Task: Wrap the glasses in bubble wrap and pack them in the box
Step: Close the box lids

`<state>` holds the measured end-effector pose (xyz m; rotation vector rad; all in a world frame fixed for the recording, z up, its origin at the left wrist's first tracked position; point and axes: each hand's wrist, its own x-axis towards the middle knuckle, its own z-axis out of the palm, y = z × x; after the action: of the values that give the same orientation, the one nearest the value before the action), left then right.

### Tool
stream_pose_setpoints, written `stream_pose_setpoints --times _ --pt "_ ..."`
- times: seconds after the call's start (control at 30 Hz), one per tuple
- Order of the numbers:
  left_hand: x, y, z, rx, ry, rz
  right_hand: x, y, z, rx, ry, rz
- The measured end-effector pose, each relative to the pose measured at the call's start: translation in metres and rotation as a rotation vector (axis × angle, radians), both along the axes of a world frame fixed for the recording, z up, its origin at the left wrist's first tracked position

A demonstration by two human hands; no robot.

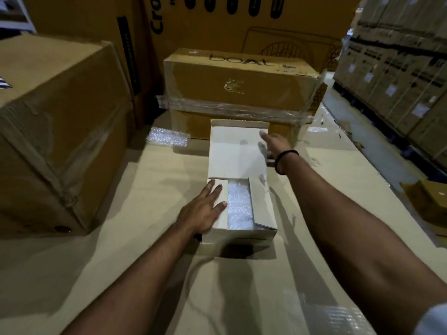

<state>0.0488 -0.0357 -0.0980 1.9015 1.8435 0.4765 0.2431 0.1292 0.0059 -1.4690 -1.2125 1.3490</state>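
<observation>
**Flaps going down on a packed white box**

Nearest the camera, the left hand [205,209] lies flat, fingers spread and gripping nothing, pressing the left side flap of the white box [239,234] at the centre of the cardboard work surface [121,274]. Between that flap and the raised right flap, bubble wrap [239,206] fills the box (the glasses themselves cannot be made out under it). Further on, at 12 o'clock, the long lid flap [235,153] stands open; the right hand [273,143], wearing a black wristband [285,160], reaches to its right edge with fingers extended, and I cannot tell whether it grips. A spare bubble wrap piece [168,137] lies at 11 o'clock, before a taped brown carton [239,85]
</observation>
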Motion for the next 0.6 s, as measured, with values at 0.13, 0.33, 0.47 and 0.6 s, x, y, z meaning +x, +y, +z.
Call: stream_pose_setpoints --times 0.13,0.33,0.47,0.6 --pt "0.001 -0.003 -0.003 0.106 -0.11 0.088 0.003 -0.017 0.045 0.129 -0.057 0.001" --pt "0.005 -0.012 0.018 0.394 -0.481 0.361 0.034 -0.075 0.036 0.254 0.004 0.174" --pt "0.002 -0.018 0.053 0.403 -0.796 0.267 0.06 -0.111 0.005 0.399 -0.195 0.349" --pt "-0.006 -0.032 0.046 0.4 -0.713 0.176 0.068 -0.14 -0.031 0.541 -0.227 0.398"
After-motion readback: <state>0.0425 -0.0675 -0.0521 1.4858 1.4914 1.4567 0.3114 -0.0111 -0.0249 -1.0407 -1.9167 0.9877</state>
